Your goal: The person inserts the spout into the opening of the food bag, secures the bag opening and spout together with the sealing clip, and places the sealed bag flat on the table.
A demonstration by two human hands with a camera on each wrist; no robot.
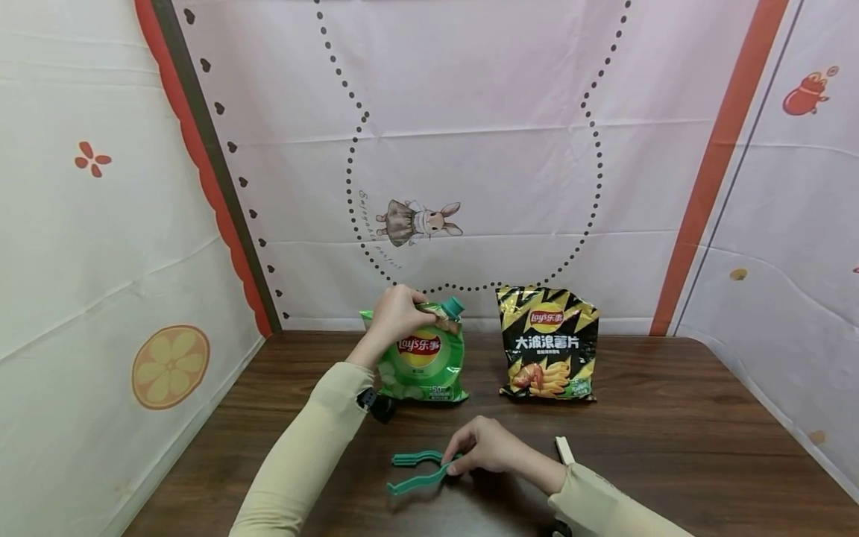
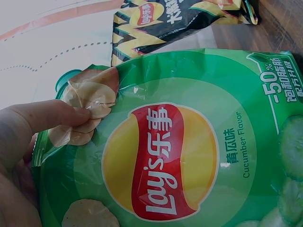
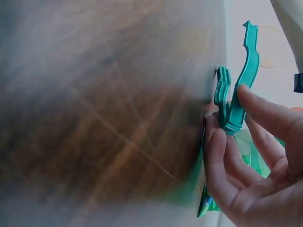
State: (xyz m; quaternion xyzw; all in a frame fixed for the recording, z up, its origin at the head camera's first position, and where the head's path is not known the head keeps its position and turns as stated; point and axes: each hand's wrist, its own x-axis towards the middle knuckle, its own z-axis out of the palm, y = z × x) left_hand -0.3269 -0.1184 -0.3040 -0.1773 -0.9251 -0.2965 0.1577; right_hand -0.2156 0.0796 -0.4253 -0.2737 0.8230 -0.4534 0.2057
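Observation:
At the top edge of a green Lay's cucumber chip bag, my left hand pinches the film between thumb and fingers. The bag stands upright on the table, its front facing me in the left wrist view. A teal round cap-like piece shows behind the bag's top corner; what it joins is hidden. Low over the table in front, my right hand holds a teal bag clip by its hinge end. The clip's two arms are spread in a V, with nothing between them.
A black and yellow Lay's chip bag stands to the right of the green one. A pale stick-like piece lies partly behind my right sleeve. The brown wooden table ends at a printed cloth at the back.

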